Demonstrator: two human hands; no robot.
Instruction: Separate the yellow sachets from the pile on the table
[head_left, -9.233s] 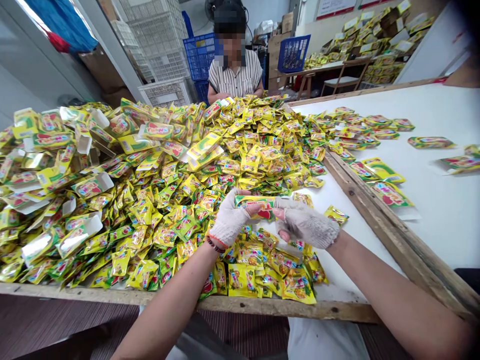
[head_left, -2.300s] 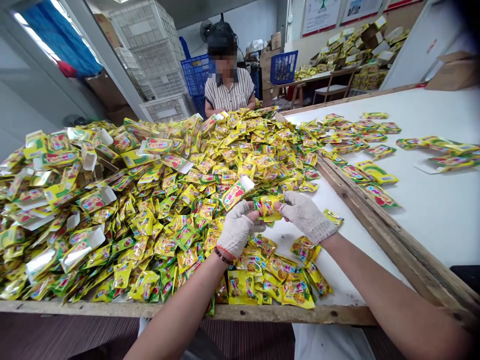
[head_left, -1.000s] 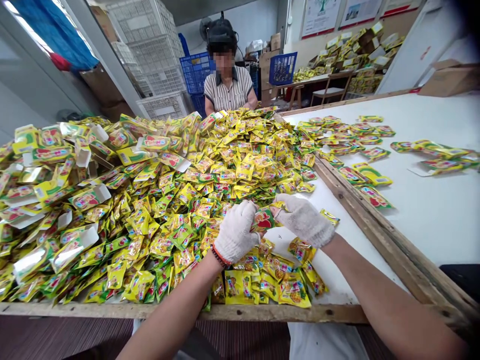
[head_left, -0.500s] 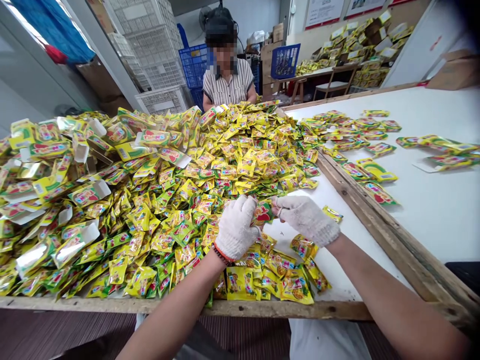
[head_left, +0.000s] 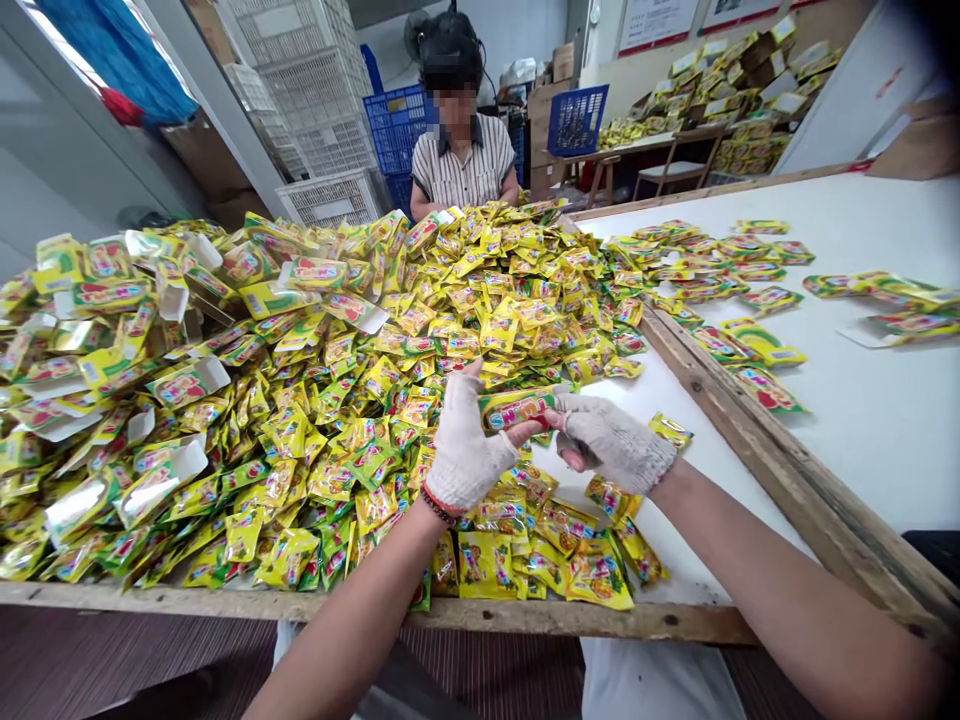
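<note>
A small flat yellow-and-green carton (head_left: 510, 411) with red and coloured print lies level between my two hands, above the heap. My left hand (head_left: 471, 445), in a white knitted glove with bare fingertips, cradles the carton's left end; its thumb runs along the lower edge and its fingers point up behind. At the other end, my right hand (head_left: 619, 440), gloved the same way, pinches the carton with curled fingers. Below both hands, yellow sachets (head_left: 484, 565) lie loose near the table's front edge. What is inside the carton is hidden.
Flattened and open-ended cartons (head_left: 176, 385) pile up on the left beside a big heap of sachets (head_left: 517, 320). A wooden rail (head_left: 720, 420) divides the white table; more cartons (head_left: 757, 345) lie beyond it. Across the heap sits another person (head_left: 465, 160), near stacked white crates (head_left: 315, 100).
The carton, earlier mostly covered by my fingers, now shows its long printed face. My left hand has opened out from a closed grip, thumb and fingers spread around its end.
</note>
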